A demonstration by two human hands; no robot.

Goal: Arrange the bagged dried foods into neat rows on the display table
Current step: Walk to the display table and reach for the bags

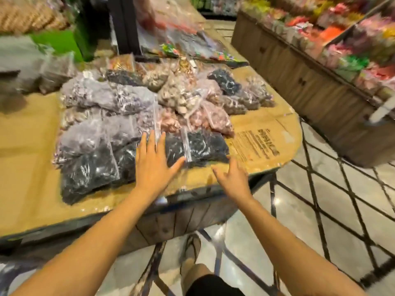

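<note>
Both forearms are bare to the edge of the picture, with no sleeves, watch or rings to be seen. The left hand and the right hand wear no gloves. Below, dark shorts cover the thigh, and one foot wears a sandal with dark straps.
</note>
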